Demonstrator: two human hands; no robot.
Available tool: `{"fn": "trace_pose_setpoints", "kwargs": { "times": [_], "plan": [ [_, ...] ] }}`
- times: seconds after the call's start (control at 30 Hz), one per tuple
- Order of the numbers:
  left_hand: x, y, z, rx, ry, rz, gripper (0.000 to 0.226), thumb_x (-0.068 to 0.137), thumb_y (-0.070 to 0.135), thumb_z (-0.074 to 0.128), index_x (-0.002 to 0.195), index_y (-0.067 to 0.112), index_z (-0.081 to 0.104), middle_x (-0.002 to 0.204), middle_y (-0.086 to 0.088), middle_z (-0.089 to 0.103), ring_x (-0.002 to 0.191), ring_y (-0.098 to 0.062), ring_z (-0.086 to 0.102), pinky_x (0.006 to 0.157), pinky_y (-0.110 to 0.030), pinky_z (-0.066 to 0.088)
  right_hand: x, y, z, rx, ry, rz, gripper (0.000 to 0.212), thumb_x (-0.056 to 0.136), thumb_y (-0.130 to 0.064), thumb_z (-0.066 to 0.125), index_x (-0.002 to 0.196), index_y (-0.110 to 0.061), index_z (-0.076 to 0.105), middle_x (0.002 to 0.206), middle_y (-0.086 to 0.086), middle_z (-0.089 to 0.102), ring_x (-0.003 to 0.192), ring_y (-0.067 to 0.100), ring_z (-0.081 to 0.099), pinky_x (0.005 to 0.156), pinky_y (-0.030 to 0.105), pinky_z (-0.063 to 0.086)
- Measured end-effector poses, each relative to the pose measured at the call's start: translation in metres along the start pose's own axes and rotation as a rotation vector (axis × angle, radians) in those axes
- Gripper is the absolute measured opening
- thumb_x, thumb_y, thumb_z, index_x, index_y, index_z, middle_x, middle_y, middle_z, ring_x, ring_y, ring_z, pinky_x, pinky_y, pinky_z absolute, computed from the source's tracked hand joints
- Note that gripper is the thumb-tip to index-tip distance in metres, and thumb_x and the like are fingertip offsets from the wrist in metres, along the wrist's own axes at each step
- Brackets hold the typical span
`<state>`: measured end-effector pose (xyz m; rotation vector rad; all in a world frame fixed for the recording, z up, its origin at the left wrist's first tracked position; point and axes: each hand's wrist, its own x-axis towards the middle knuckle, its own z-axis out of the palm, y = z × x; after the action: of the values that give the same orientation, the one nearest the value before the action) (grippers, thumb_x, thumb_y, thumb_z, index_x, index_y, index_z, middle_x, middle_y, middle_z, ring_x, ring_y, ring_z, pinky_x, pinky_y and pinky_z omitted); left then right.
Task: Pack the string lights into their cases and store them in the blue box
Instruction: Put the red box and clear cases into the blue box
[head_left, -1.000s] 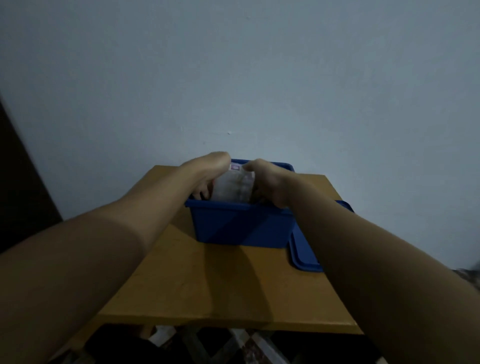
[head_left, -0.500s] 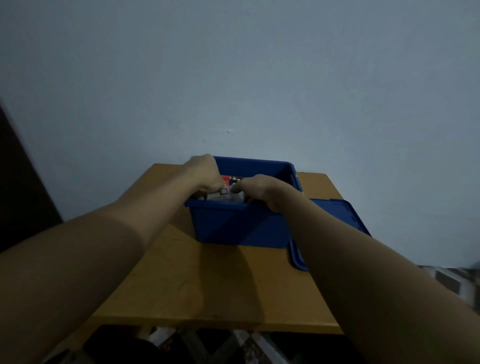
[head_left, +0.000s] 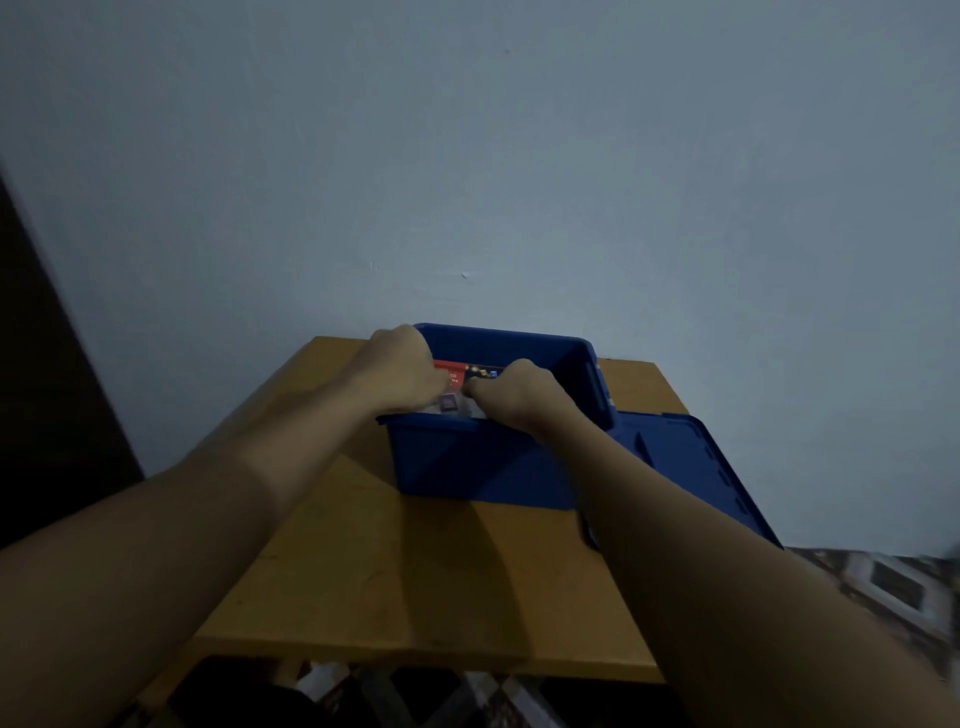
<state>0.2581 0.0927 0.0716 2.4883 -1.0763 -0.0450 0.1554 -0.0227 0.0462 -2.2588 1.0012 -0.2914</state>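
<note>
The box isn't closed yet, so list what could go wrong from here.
1. The lid lies right of the blue box, seemingly past the table edge. A nudge from the arm above could drop it.
2. The left hand and right hand grip the case low inside the box. Forcing it down might crush it.

open blue box (head_left: 483, 473), pale case (head_left: 450, 404) inside

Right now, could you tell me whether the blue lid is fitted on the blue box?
No, the blue lid sits off to the right of the blue box, whose top is open.
</note>
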Motion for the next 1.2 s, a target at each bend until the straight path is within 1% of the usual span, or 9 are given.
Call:
{"fn": "trace_pose_setpoints", "kwargs": {
  "times": [0.17, 0.27, 0.37, 0.5, 0.63, 0.77, 0.97, 1.07, 1.2],
  "plan": [
    [0.0, -0.009, -0.001, -0.552, 0.181, -0.177, 0.02, 0.092, 0.017, 0.054, 0.088, 0.006, 0.07, 0.076, -0.008, 0.07, 0.062, -0.021, 0.067, 0.062, -0.034, 0.059, -0.01, 0.002, 0.0, 0.084, 0.219, -0.043, 0.023, 0.091, -0.035, 0.056, 0.088, -0.011, 0.058, 0.083, 0.005, 0.065, 0.072, 0.023, 0.063, 0.055, 0.029, 0.042],
    [0.006, -0.014, 0.0, -0.725, 0.311, -0.257, 0.018, 0.09, 0.013, 0.049, 0.082, 0.007, 0.064, 0.075, -0.008, 0.065, 0.059, -0.025, 0.062, 0.054, -0.033, 0.052, -0.013, 0.005, -0.008, 0.197, 0.302, -0.116, 0.028, 0.09, -0.021, 0.055, 0.064, -0.012, 0.05, 0.059, 0.002, 0.055, 0.05, 0.017, 0.05, 0.048, 0.025, 0.036],
    [0.008, -0.015, 0.002, -0.687, 0.359, -0.228, 0.017, 0.091, 0.016, 0.049, 0.09, 0.012, 0.066, 0.086, -0.005, 0.068, 0.075, -0.026, 0.065, 0.059, -0.032, 0.048, -0.017, 0.012, -0.028, 0.135, 0.35, -0.131, 0.029, 0.089, -0.017, 0.053, 0.061, -0.009, 0.051, 0.054, 0.002, 0.05, 0.049, 0.018, 0.046, 0.052, 0.029, 0.038],
    [0.009, -0.013, 0.004, -0.544, 0.318, -0.149, 0.021, 0.097, 0.017, 0.049, 0.103, 0.012, 0.068, 0.101, -0.002, 0.069, 0.079, -0.016, 0.058, 0.057, -0.027, 0.041, -0.011, 0.031, -0.05, -0.138, 0.323, -0.058, 0.022, 0.089, -0.027, 0.051, 0.092, -0.008, 0.063, 0.091, 0.009, 0.063, 0.09, 0.032, 0.057, 0.078, 0.042, 0.052],
    [0.007, -0.013, 0.012, -0.335, 0.111, 0.011, 0.038, 0.1, 0.025, 0.051, 0.136, 0.014, 0.054, 0.116, 0.003, 0.056, 0.095, -0.011, 0.052, 0.073, -0.025, 0.042, -0.01, 0.048, -0.054, -0.221, 0.16, -0.012, 0.03, 0.092, -0.024, 0.052, 0.116, -0.01, 0.06, 0.12, 0.015, 0.063, 0.103, 0.034, 0.06, 0.083, 0.042, 0.053],
    [0.007, -0.02, 0.026, -0.278, -0.034, 0.01, 0.022, 0.095, 0.035, 0.051, 0.114, 0.023, 0.051, 0.113, 0.005, 0.061, 0.091, -0.013, 0.058, 0.086, -0.039, 0.051, -0.015, 0.057, -0.049, -0.203, 0.121, -0.039, 0.051, 0.097, -0.019, 0.051, 0.146, -0.004, 0.043, 0.157, 0.013, 0.038, 0.134, 0.034, 0.046, 0.104, 0.039, 0.041],
    [-0.006, -0.02, 0.03, -0.286, -0.01, 0.007, 0.031, 0.101, 0.034, 0.045, 0.127, 0.017, 0.051, 0.124, 0.003, 0.052, 0.101, -0.015, 0.051, 0.089, -0.037, 0.045, -0.029, 0.061, -0.05, -0.154, 0.132, -0.054, 0.055, 0.097, -0.011, 0.047, 0.15, -0.003, 0.04, 0.161, 0.01, 0.035, 0.138, 0.033, 0.042, 0.107, 0.038, 0.039],
    [-0.016, -0.026, 0.029, -0.285, -0.029, 0.001, 0.049, 0.091, 0.05, 0.044, 0.13, 0.021, 0.053, 0.142, 0.0, 0.051, 0.112, -0.021, 0.056, 0.087, -0.039, 0.047, -0.038, 0.065, -0.047, -0.158, 0.14, -0.067, 0.055, 0.099, -0.017, 0.048, 0.152, -0.006, 0.039, 0.165, 0.004, 0.027, 0.142, 0.032, 0.038, 0.109, 0.038, 0.038],
    [-0.033, -0.028, 0.032, -0.249, -0.032, -0.025, 0.065, 0.098, 0.049, 0.045, 0.154, 0.018, 0.034, 0.166, 0.005, 0.018, 0.147, -0.021, 0.029, 0.111, -0.039, 0.032, -0.056, 0.072, -0.043, -0.093, 0.165, -0.084, 0.057, 0.099, -0.019, 0.049, 0.154, -0.009, 0.038, 0.166, 0.003, 0.027, 0.147, 0.029, 0.032, 0.114, 0.04, 0.035]
  ]
}}
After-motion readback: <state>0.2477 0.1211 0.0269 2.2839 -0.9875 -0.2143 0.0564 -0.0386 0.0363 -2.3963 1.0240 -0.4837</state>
